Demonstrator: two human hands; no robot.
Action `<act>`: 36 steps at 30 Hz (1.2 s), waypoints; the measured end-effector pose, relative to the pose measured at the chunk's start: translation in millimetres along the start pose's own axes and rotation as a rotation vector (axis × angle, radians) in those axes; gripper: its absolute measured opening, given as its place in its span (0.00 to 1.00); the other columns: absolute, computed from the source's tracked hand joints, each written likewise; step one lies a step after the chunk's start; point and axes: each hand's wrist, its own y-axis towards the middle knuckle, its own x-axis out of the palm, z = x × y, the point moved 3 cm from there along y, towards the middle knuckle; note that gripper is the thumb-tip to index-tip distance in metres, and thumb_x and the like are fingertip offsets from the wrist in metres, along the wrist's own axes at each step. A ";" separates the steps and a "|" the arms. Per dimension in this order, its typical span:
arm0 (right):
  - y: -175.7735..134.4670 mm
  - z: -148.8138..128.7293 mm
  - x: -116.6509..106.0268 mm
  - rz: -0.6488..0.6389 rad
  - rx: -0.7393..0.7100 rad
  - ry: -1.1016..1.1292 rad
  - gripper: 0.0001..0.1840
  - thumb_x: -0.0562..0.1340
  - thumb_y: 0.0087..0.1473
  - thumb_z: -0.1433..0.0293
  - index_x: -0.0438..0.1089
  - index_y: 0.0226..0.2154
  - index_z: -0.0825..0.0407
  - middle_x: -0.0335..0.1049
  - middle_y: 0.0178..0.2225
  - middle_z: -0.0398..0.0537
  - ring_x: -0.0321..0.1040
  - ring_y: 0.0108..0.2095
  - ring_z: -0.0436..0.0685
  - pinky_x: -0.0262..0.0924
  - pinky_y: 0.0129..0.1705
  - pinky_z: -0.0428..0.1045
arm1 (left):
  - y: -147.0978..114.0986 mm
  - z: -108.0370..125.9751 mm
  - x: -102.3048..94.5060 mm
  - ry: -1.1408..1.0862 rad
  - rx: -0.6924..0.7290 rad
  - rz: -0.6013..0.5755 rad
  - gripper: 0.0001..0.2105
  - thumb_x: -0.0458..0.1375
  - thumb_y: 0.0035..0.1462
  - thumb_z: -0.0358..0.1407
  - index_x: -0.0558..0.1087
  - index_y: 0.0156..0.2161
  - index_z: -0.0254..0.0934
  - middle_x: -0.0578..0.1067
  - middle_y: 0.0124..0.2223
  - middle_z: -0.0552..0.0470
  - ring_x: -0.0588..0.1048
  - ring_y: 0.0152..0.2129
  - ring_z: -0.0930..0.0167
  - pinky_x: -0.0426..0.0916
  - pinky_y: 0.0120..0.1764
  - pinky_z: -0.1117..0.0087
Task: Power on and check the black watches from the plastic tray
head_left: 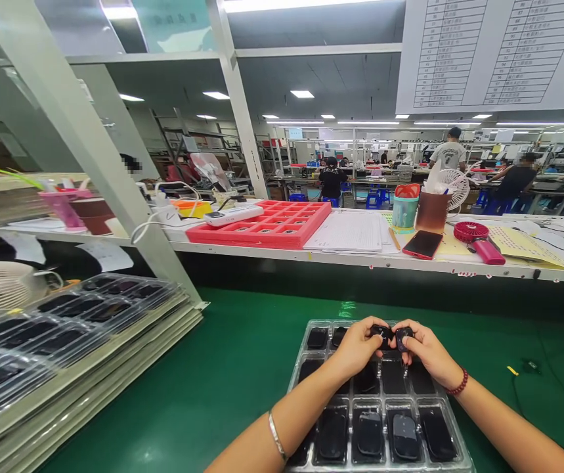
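Note:
My left hand (359, 345) is closed on a black smartwatch body (383, 336), whose screen shows lit marks. Pinched in my right hand (424, 348) is a second dark smartwatch body (402, 337), close beside the first. Both are held above the back rows of a clear plastic tray (295, 368). Several dark rounded-rectangular watch bodies sit in its pockets, such as one watch body (404, 435) in the front row. My forearms cover some of the pockets.
The tray rests on a green mat (203, 387). At left stands a stack of loaded trays (129, 348). A shelf behind carries a red foam tray (276, 223), papers (353, 230), a phone (423, 245) and a small pink fan (481, 242). A slanted post (129, 190) rises at left.

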 end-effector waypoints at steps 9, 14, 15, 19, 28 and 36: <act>-2.2 -3.8 2.1 -0.014 -0.048 -0.096 0.18 0.62 0.48 0.70 0.62 0.43 0.49 0.68 0.34 0.43 0.60 0.22 0.46 0.58 0.22 0.43 | 5.7 -13.1 -5.5 0.159 0.062 0.075 0.17 0.52 0.42 0.22 0.69 0.40 0.35 0.72 0.32 0.53 0.70 0.26 0.75 0.64 0.30 0.74; 0.2 -1.3 0.5 -0.025 -0.025 -0.007 0.15 0.57 0.52 0.67 0.62 0.44 0.50 0.68 0.36 0.47 0.66 0.27 0.50 0.62 0.25 0.46 | 6.6 -18.4 -7.9 0.235 0.094 0.092 0.13 0.54 0.45 0.25 0.69 0.39 0.36 0.72 0.32 0.53 0.69 0.24 0.75 0.63 0.30 0.74; 0.5 -0.7 -0.2 -0.018 -0.024 -0.008 0.14 0.57 0.53 0.66 0.63 0.43 0.51 0.69 0.35 0.47 0.66 0.25 0.50 0.61 0.24 0.45 | 6.7 -18.7 -7.4 0.213 0.077 0.081 0.12 0.52 0.46 0.26 0.69 0.38 0.35 0.72 0.33 0.53 0.69 0.23 0.76 0.64 0.29 0.74; -0.6 -1.3 -0.3 -0.030 -0.043 -0.085 0.11 0.60 0.52 0.68 0.64 0.40 0.51 0.68 0.32 0.44 0.62 0.21 0.46 0.59 0.23 0.44 | 7.4 -19.2 -7.1 0.180 0.026 0.091 0.18 0.45 0.46 0.22 0.68 0.40 0.36 0.72 0.34 0.53 0.70 0.24 0.76 0.64 0.29 0.74; -1.8 -5.2 2.5 -0.075 -0.055 -0.056 0.16 0.58 0.51 0.70 0.63 0.45 0.50 0.69 0.38 0.48 0.68 0.28 0.50 0.63 0.28 0.46 | 6.1 -14.0 -7.7 0.245 0.115 0.102 0.14 0.52 0.45 0.25 0.69 0.39 0.35 0.72 0.32 0.53 0.68 0.24 0.75 0.63 0.28 0.74; -1.3 -0.3 -0.7 -0.052 -0.008 0.045 0.16 0.54 0.57 0.60 0.66 0.42 0.53 0.71 0.35 0.51 0.69 0.26 0.51 0.64 0.27 0.47 | 4.6 -9.4 -4.0 0.078 0.018 0.080 0.12 0.48 0.55 0.37 0.70 0.38 0.34 0.72 0.30 0.50 0.70 0.26 0.72 0.66 0.27 0.72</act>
